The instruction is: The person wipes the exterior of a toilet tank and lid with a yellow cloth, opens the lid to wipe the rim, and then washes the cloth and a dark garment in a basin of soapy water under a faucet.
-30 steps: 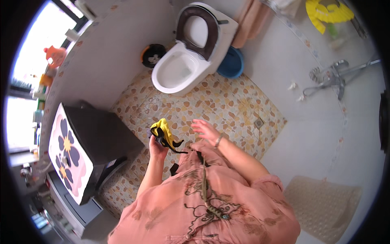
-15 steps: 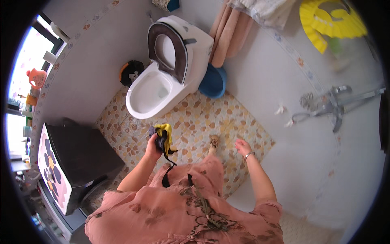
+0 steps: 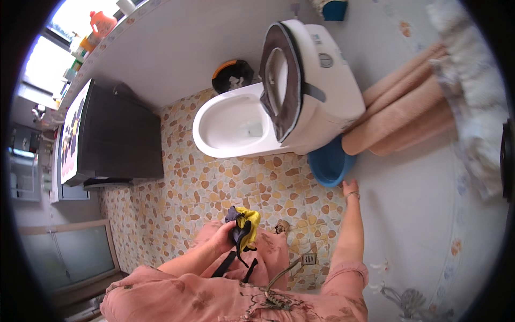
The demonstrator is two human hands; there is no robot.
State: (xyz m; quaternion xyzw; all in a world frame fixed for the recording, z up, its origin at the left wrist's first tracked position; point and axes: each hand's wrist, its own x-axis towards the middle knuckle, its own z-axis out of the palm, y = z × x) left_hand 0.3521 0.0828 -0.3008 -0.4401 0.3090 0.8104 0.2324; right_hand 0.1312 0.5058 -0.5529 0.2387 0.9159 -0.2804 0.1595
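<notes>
My left hand (image 3: pixel 224 236) is closed round a crumpled bundle of yellow and dark grey cloth (image 3: pixel 248 221), with black strap-like ends hanging down. It is held in front of my body, above the floor. My right arm reaches forward and to the right. At its end my right hand (image 3: pixel 351 188), with a bracelet on the wrist, has its fingers stretched out at the near rim of a blue plastic basin (image 3: pixel 327 170). Whether the fingertips touch the rim I cannot tell. The basin stands on the floor between the toilet (image 3: pixel 230 151) and the right wall.
The toilet's lid and dark padded seat (image 3: pixel 279 118) are raised. Behind it stands a black-lined bin (image 3: pixel 232 78). A brownish-pink fabric (image 3: pixel 413 102) hangs over the basin. At left is a dark cabinet-like appliance (image 3: pixel 123 137). A floor drain (image 3: pixel 308 258) lies near my feet.
My view has turned right and closer to the toilet. My right hand has moved from above the floor to the blue basin's rim. The left hand still holds the cloth.
</notes>
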